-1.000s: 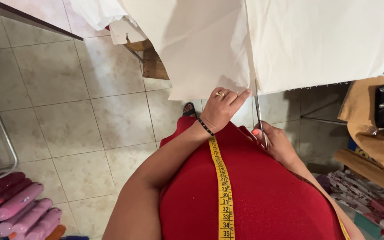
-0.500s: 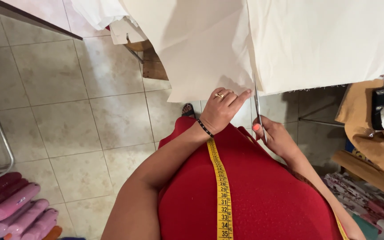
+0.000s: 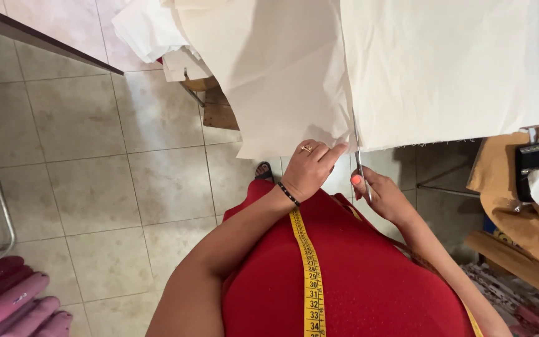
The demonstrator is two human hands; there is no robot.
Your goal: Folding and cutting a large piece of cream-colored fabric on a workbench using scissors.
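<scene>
Little has shifted since the earlier frames: both hands stay at the lower edge of the cloth, and the view has drifted only slightly. At the hanging hem of a wide sheet of cream woven cotton cloth, the left hand, wearing a gold ring and a dark beaded bracelet, pinches the fabric's edge just left of a cut line, fingers pressed together on it. Beside it, the right hand is closed around the handles of slim steel scissors, whose blades point upward into the cloth. Judging by the straight slit running above the blades, a long cut appears already made or well under way; how much remains cannot be told, as the cloth runs out of view. A yellow flexible measuring tape drapes over the person's red knit top. Below lies a floor of matte beige ceramic tiles, with pink padded rolls at lower left.
</scene>
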